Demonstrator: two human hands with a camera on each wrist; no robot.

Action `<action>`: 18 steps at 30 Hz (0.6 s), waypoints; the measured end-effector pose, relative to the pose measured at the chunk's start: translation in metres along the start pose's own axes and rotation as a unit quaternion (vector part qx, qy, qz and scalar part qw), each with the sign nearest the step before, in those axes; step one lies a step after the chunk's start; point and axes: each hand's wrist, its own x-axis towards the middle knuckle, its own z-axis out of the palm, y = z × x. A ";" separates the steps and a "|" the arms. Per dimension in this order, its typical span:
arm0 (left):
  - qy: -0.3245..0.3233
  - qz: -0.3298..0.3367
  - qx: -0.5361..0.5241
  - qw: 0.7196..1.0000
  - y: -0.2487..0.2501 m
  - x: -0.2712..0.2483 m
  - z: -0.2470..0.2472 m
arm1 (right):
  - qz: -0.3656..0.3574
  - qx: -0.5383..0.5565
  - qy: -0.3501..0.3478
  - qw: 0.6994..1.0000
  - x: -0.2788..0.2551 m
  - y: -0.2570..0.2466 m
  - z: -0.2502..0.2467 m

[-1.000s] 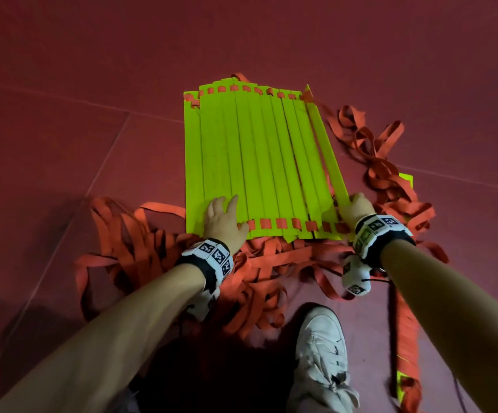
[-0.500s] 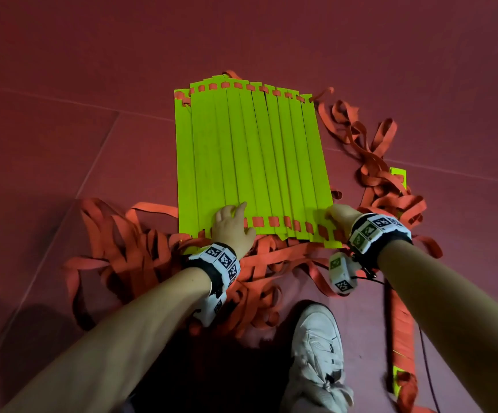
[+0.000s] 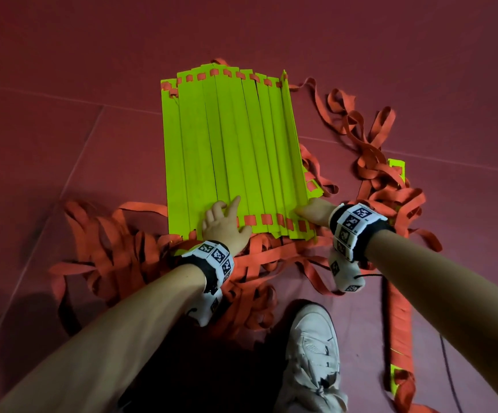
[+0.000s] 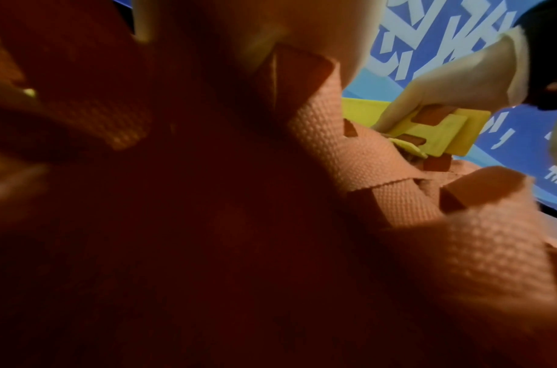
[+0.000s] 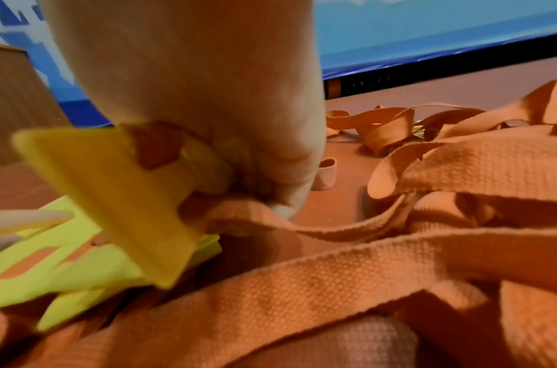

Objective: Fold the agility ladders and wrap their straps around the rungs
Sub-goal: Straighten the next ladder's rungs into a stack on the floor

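The right hand (image 3: pixel 316 211) grips the near end of the rightmost rung (image 5: pixel 113 196), fingers curled round it, tipping that rung up on edge. The left hand (image 3: pixel 226 225) presses flat, fingers spread, on the near ends of the rungs (image 3: pixel 232 150) at the left. These yellow-green slats lie side by side, overlapping, on the red floor (image 3: pixel 62 84), long axes running away from the person. Orange straps (image 3: pixel 116 251) thread both rung ends and lie tangled at each side. White lettering on a blue wall banner (image 4: pixel 435 44) is too blurred to read. A white shoe (image 3: pixel 313 353) stands nearby.
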 end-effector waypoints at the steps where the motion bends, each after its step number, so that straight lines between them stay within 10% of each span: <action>1: 0.002 0.001 -0.006 1.000 0.000 -0.001 0.000 | -0.007 -0.015 -0.001 1.000 -0.002 0.001 -0.002; 8: 0.022 -0.020 -0.155 0.987 -0.014 0.003 -0.013 | -0.049 0.053 0.019 0.997 -0.024 0.025 0.009; 18: 0.011 -0.115 -0.015 0.993 -0.099 -0.038 -0.032 | 0.001 0.032 0.047 0.998 -0.057 0.029 0.034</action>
